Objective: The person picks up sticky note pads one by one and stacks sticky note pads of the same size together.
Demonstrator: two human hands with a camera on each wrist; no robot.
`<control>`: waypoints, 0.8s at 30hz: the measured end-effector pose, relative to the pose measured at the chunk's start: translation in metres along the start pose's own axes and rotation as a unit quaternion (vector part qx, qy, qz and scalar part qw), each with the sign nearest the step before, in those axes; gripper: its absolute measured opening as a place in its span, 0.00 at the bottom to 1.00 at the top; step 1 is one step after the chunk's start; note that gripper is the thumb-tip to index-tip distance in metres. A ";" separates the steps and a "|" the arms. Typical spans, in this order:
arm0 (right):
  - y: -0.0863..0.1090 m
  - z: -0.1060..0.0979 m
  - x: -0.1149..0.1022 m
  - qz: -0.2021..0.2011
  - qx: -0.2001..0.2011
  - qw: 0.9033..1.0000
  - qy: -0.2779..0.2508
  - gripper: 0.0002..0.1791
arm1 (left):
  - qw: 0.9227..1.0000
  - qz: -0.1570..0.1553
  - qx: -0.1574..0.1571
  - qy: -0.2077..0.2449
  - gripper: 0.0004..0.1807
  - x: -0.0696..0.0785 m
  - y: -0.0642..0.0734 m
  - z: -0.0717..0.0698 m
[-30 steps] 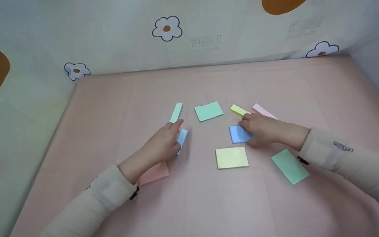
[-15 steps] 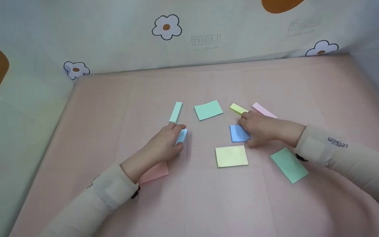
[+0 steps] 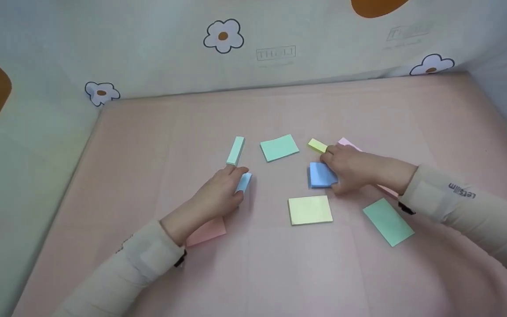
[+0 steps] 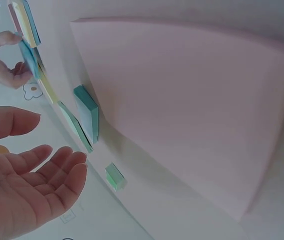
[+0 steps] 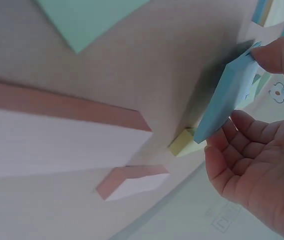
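My right hand [image 3: 352, 169] pinches a square blue sticky note pad [image 3: 321, 175] between thumb and fingers. In the right wrist view the blue pad [image 5: 226, 97] is tilted, with a shadow beside it. A narrow yellow pad [image 3: 317, 145] lies just beyond those fingers. My left hand [image 3: 218, 191] is over a narrow light-blue pad [image 3: 244, 182], which it partly covers. In the left wrist view the left hand [image 4: 37, 180] has loosely bent fingers and nothing between them. Below the left wrist shows a salmon pad [image 3: 207, 232].
Around the hands lie a narrow mint pad [image 3: 236, 150], a mint pad [image 3: 279, 148], a pale yellow pad [image 3: 310, 210] and a green pad [image 3: 388, 222]. A narrow pink pad [image 3: 348, 143] and a larger pink pad [image 5: 57, 127] are near the right hand. Patterned cloth [image 3: 161, 57] stands behind the table.
The blue pad has shifted slightly away from me and tilted up in my right hand. My left hand closed its fingertips a little earlier and has since stayed almost still.
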State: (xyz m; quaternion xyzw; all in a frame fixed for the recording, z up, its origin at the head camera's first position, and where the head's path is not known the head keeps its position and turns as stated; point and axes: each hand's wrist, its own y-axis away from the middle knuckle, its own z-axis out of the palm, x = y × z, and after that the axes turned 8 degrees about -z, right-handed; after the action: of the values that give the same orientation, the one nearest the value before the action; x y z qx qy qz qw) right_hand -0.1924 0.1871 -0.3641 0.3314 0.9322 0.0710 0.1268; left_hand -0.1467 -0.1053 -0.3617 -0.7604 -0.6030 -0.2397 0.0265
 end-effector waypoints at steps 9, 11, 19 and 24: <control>0.004 -0.010 -0.034 -0.077 0.039 0.996 0.009 0.27 | 1.000 0.017 0.005 -0.004 0.26 0.000 0.000 0.002; 0.004 -0.007 -0.042 -0.088 0.032 0.996 0.007 0.27 | 1.000 0.017 0.004 -0.004 0.26 0.001 0.000 0.003; 0.005 0.008 -0.058 -0.109 0.008 0.994 0.024 0.28 | 1.000 0.015 -0.001 -0.004 0.26 0.004 0.002 0.005; 0.004 0.013 -0.060 -0.112 0.003 0.993 0.027 0.28 | 1.000 0.014 -0.002 -0.004 0.26 0.004 0.002 0.006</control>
State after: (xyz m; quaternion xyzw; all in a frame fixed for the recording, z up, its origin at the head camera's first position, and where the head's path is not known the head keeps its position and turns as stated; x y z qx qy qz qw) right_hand -0.1416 0.1526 -0.3649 0.2228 0.9669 0.0624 0.1077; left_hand -0.1427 -0.1003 -0.3651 -0.7698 -0.5918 -0.2376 0.0257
